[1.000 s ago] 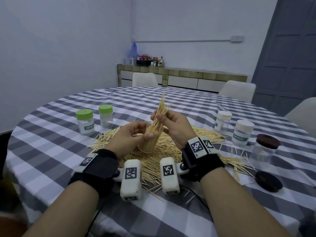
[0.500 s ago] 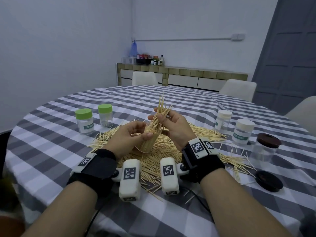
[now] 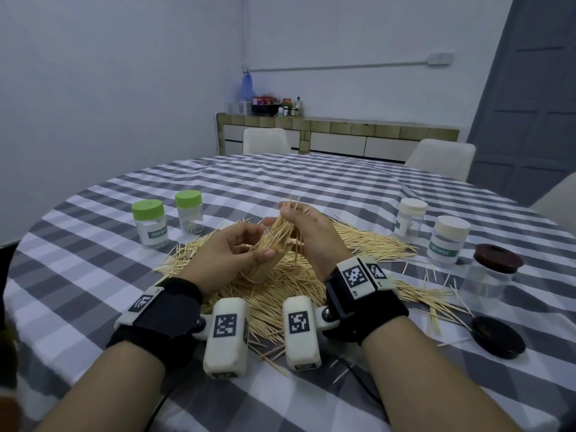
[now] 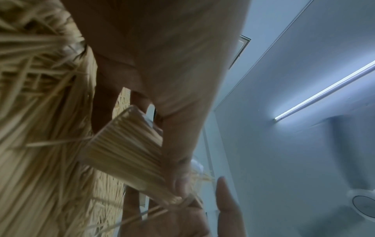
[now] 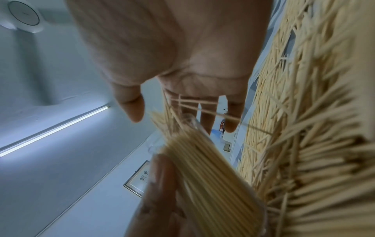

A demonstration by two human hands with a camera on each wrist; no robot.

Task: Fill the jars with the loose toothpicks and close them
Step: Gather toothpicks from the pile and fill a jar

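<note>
The right hand (image 3: 307,227) has come down since a moment ago: the bundle that stood tall above the jar (image 3: 266,260) is now pushed mostly inside, with only short tips poking up past the fingers. The jar sits tilted over the middle of the toothpick pile (image 3: 280,291), its mouth leaning away from the person. The left hand (image 3: 230,251) is wrapped round its clear wall, thumb across the near side. The right hand's fingers are curled at the mouth, pinching the tops of the sticks; one toothpick hangs loose below it, and from the right wrist view a few lie crosswise over the opening.

I'd judge the jar as light, smooth plastic, slippery enough that it wants holding round the middle as it is now, not by the rim. The toothpicks are stiff but thin and weigh nothing, so they splay and jam when squeezed from above; pinching them low, near the mouth, and twisting them in should seat them better than pressing down.

Left of the pile stand two green-lidded jars (image 3: 149,224); right of it two white-lidded ones (image 3: 448,240), a brown-lidded jar (image 3: 489,282) and a loose dark lid (image 3: 498,336)
</note>
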